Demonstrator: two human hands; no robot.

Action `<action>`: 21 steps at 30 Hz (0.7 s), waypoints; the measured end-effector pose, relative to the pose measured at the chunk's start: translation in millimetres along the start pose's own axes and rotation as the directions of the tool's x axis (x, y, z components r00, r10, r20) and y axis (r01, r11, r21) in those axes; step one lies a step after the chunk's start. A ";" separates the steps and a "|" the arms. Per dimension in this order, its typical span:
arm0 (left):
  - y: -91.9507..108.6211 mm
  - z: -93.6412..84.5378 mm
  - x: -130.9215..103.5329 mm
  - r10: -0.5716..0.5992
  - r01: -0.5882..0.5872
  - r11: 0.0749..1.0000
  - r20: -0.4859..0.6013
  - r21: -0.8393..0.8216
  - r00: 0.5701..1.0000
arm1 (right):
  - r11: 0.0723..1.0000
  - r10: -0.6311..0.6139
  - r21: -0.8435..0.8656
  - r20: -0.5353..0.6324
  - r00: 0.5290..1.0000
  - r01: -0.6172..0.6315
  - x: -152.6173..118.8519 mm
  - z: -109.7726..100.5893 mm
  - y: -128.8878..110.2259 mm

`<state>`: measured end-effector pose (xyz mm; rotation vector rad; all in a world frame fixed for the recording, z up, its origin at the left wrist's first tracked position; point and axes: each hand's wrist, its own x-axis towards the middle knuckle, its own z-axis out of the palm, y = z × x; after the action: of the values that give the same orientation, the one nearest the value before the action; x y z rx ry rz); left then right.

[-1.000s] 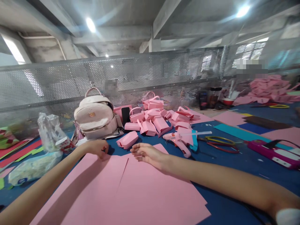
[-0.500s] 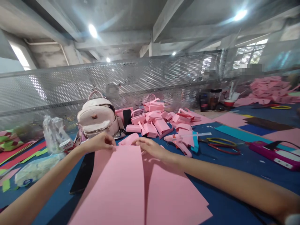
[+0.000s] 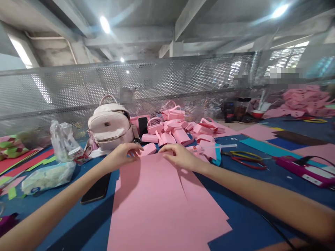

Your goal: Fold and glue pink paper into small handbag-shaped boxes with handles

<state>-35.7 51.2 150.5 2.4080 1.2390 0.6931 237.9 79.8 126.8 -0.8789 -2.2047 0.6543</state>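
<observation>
A large pink paper sheet [image 3: 157, 205] rises toward me over other pink sheets, whose notched corners show at the lower right. At its far edge, my left hand [image 3: 124, 157] pinches the left side. My right hand [image 3: 181, 157] grips the same edge further right, thumb and fingers closed on the paper. A small folded pink paper piece [image 3: 149, 149] lies just beyond the sheet, between the hands. Behind my right hand, a pink glue gun [image 3: 195, 150] is partly hidden. Left of the sheets, a black phone [image 3: 96, 188] lies under my left forearm.
A pale backpack [image 3: 111, 123] stands by the perforated metal screen [image 3: 146, 80]. Several pink paper bags [image 3: 174, 125] are heaped beside it. Scissors [image 3: 248, 157] and a magenta device [image 3: 303, 170] lie right. A plastic packet [image 3: 49, 177] is left.
The pink sheet has swung to the right and now overlaps more of the sheets beneath. My left hand has moved right, closer to my right hand, uncovering more of the phone.
</observation>
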 end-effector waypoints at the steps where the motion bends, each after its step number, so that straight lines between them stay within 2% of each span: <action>1: 4.9 4.7 -4.6 0.021 -0.019 0.999 -0.044 0.033 0.999 | 1.000 -0.005 -0.027 -0.001 1.000 0.005 -1.8 0.2 1.1; 3: 13.7 15.5 -15.8 0.066 -0.058 0.994 -0.089 0.092 0.994 | 0.997 -0.009 -0.081 -0.002 1.000 0.009 -5.6 1.1 2.8; 5: 18.6 27.2 -27.6 0.104 -0.091 0.983 -0.078 0.157 0.992 | 0.992 -0.008 -0.128 0.006 1.000 0.009 -9.3 2.5 3.7; 7: 19.5 38.8 -38.3 0.153 -0.126 0.940 -0.062 0.316 0.986 | 0.986 -0.002 -0.165 0.022 1.000 0.006 -12.4 3.8 4.0; 9: 20.2 50.0 -47.8 0.177 -0.143 0.902 -0.047 0.407 0.983 | 0.981 0.009 -0.193 0.042 0.999 0.000 -14.5 4.7 4.3; 12: 29.9 65.3 -62.2 0.229 -0.226 0.914 0.031 0.338 0.973 | 0.973 0.028 -0.229 0.066 0.997 -0.012 -16.3 5.5 5.5; 16: 52.3 80.1 -85.6 0.357 -0.385 0.910 0.179 0.153 0.917 | 0.959 0.056 -0.282 0.081 0.995 -0.031 -18.3 7.9 10.2; 18: 55.4 86.4 -97.8 0.418 -0.447 0.884 0.197 0.137 0.887 | 0.947 0.069 -0.318 0.085 0.994 -0.038 -20.2 10.6 13.8; 21: 45.3 98.1 -114.0 0.540 -0.558 0.801 0.139 0.216 0.830 | 0.935 0.076 -0.353 0.106 0.991 -0.034 -24.5 15.7 18.8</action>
<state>-7.5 -75.9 62.7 3.0153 0.6055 0.6191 247.6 70.9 94.7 -1.1080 -2.4575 0.3465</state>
